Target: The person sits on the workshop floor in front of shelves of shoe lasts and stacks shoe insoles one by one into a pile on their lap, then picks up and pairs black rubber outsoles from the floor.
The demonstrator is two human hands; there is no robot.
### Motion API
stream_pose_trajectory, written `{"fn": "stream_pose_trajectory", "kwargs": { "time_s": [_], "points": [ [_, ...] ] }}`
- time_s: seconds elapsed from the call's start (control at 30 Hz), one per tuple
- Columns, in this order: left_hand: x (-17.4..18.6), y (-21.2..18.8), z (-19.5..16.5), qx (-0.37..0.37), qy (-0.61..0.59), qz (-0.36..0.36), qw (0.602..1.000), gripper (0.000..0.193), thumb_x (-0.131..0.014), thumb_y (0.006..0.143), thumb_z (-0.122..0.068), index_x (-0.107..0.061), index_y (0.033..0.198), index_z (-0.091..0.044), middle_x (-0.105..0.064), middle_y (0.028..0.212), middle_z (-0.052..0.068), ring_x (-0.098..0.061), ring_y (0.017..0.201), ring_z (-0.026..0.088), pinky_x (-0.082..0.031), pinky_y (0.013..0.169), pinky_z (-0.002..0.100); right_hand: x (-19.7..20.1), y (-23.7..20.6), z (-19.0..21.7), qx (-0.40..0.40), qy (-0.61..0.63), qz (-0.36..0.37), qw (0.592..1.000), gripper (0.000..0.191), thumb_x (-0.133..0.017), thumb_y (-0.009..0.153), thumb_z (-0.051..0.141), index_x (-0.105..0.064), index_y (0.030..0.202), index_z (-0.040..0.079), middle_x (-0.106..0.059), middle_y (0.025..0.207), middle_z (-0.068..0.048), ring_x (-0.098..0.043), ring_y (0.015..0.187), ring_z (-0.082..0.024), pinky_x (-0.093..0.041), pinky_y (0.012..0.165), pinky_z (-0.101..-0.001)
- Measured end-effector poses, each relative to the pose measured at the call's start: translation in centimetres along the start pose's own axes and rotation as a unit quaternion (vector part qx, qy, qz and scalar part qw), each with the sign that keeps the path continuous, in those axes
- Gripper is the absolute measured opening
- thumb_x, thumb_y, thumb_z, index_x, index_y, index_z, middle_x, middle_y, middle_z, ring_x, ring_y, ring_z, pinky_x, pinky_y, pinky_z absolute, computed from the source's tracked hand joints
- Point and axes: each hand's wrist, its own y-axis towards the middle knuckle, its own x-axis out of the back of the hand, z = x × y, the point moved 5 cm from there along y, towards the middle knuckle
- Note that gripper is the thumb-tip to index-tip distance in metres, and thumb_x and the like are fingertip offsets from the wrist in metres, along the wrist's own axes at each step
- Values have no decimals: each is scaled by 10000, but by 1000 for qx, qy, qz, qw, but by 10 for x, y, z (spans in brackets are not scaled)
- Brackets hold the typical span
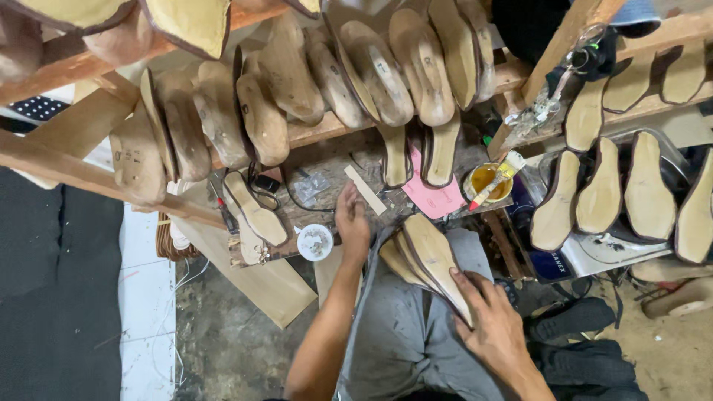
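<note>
Bench ahead crowded: round tin (315, 242), glue pot (486, 180) (brush across it), wooden lasts (260, 111) overhanging; floor (223, 334) left open.

right hand (494, 323) gripping soles (425, 256), left hand (352, 223) reaching

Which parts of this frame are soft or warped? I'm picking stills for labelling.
Head view: wide-angle bending curves the wooden rack at the edges; left hand slightly motion-soft; right hand and the soles it holds fairly sharp; light even, no glare.
</note>
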Motion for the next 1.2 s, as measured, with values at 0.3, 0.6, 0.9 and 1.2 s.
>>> {"fn": "stream_pose_trajectory", "kwargs": {
  "time_s": [0.3,0.6,0.9,1.2],
  "points": [
    [-17,-151,-82,199,-159,-2,967,710,-554,990,-179,-192,1600,-140,-472,1469,92,-533,1278,227,-481,1030,395,13,28,40,36,83,-139,986,841,-838,631,123,-541,1418,141,-636,1256,-116,-609,1108,-347,-516,913,-435],
    [-18,-108,-90,134,-142,-17,981,646,-574,1007,-180,-291,1567,-23,-541,1462,122,-534,1292,203,-425,1087,334,-12,33,81,154,144,-53,976,1032,-867,546,165,-412,1458,2,-516,1373,-243,-520,1186,-439,-445,973,-500],
    [60,72,12,178,-137,-48,973,627,-563,988,-257,-379,1537,-14,-561,1416,185,-573,1208,264,-492,996,392,-19,46,-12,26,33,-227,973,673,-695,897,187,-440,1481,-27,-503,1399,-260,-486,1269,-437,-402,1087,-509],
    [68,191,40,67,279,-139,948,663,-720,977,-417,-538,1356,97,-600,1351,307,-546,1275,428,-430,1119,452,-37,43,-19,0,20,-199,980,656,-679,850,206,-480,1442,5,-490,1365,-261,-473,1242,-442,-394,1049,-523]
  ]
}}
